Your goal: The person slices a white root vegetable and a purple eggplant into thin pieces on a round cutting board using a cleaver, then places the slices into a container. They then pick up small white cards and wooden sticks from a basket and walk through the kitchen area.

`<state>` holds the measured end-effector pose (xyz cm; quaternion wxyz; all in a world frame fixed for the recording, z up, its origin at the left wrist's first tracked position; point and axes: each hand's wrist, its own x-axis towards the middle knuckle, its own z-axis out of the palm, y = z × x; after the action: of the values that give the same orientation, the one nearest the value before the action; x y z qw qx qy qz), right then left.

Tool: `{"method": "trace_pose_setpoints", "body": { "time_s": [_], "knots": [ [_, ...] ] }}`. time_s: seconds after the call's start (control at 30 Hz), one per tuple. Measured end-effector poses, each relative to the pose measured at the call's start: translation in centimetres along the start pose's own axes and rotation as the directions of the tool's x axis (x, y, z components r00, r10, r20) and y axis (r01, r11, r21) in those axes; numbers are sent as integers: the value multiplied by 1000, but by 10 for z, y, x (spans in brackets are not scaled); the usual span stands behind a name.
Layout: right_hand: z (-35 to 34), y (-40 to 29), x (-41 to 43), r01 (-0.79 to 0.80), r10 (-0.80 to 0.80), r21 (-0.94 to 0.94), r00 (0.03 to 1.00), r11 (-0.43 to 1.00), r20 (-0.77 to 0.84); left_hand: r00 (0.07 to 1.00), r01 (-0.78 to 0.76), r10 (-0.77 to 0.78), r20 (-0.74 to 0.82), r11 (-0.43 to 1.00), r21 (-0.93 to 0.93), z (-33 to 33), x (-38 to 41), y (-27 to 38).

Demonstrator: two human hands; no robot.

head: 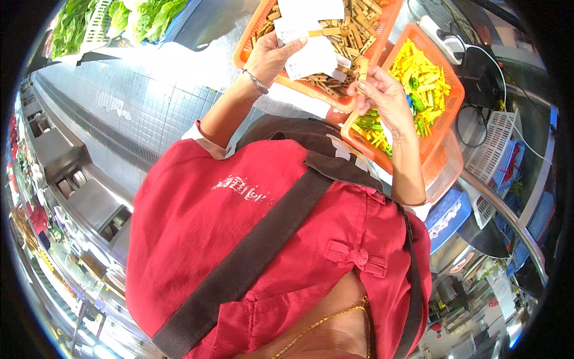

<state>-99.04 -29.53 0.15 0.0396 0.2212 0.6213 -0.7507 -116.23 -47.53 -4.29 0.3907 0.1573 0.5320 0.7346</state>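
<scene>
My left hand point(273, 56) pinches white paper slips point(314, 56) between thumb and fingers; they bear writing, and a wooden clothespin point(325, 32) lies across them. My right hand point(383, 96) holds another wooden clothespin point(361, 68) by its end, to the right of the slips. Beneath both hands stands an orange plastic basket point(345, 105) full of brown wooden clothespins. Partly behind my right wrist, a second orange basket point(454, 101) contains yellow clothespins point(426, 85) and some green ones point(370, 124).
Leafy lettuce point(152, 18) in baskets lies at the upper left. A white power strip point(441, 39) with cables is at the upper right. Blue point(450, 211) and white baskets point(491, 134) stand at the right, beside a metal rail point(502, 211). Tiled floor shows at left.
</scene>
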Motion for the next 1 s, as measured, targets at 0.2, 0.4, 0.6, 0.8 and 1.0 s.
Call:
{"method": "trace_pose_setpoints", "body": {
  "time_s": [0.2, 0.4, 0.6, 0.8, 1.0],
  "knots": [
    [3, -10, -6, 92, -101, -275, 995, 957, -17, 997, 1, -8, 76, 996, 92, 2, -2, 6],
    [-4, 1, -1, 75, -74, 4, 991, 997, -108, 991, -33, 9, 133, 983, 181, 4, -5, 10],
    [-4, -1, -1, 24, -11, 117, 994, 993, -113, 990, -17, -9, 137, 982, 188, 2, -9, 9],
    [6, 0, 7, 43, -44, 20, 999, 999, 11, 994, -29, 18, 111, 994, 101, 7, -26, 4],
    [43, 2, 5, 67, -48, -115, 985, 991, 163, 992, -41, 60, -115, 986, 159, 7, -69, -7]
  ]
}}
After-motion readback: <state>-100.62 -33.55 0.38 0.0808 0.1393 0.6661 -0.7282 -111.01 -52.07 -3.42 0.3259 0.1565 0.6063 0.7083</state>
